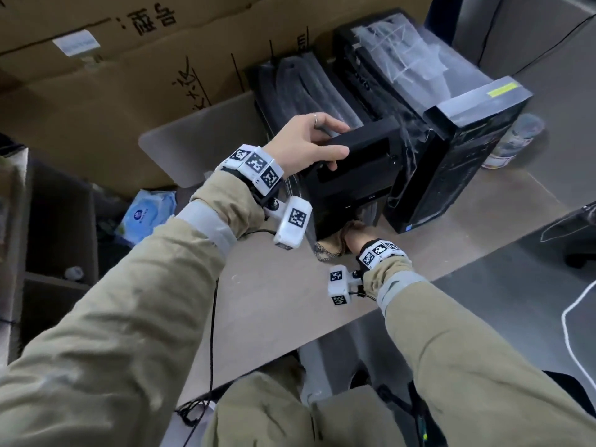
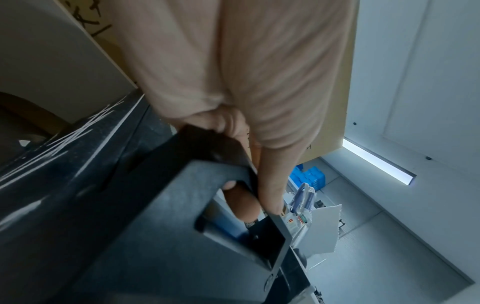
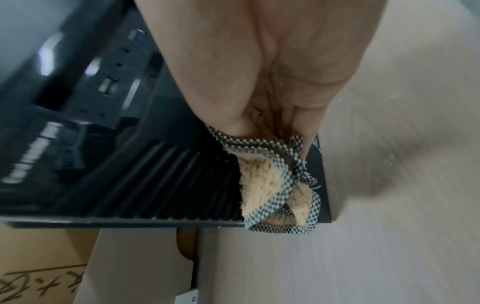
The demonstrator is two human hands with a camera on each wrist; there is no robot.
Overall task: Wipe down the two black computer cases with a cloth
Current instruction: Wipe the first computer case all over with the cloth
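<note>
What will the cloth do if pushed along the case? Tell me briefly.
The cloth is probably floppy: it bunches and folds in the right hand. Its fuzzy pile likely drags rather than slips. It may snag on the ribbed vent of the case.

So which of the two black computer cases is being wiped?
The nearer computer case: left hand grips its top handle, right hand rubs the cloth on it. The plastic-wrapped case stands untouched.
</note>
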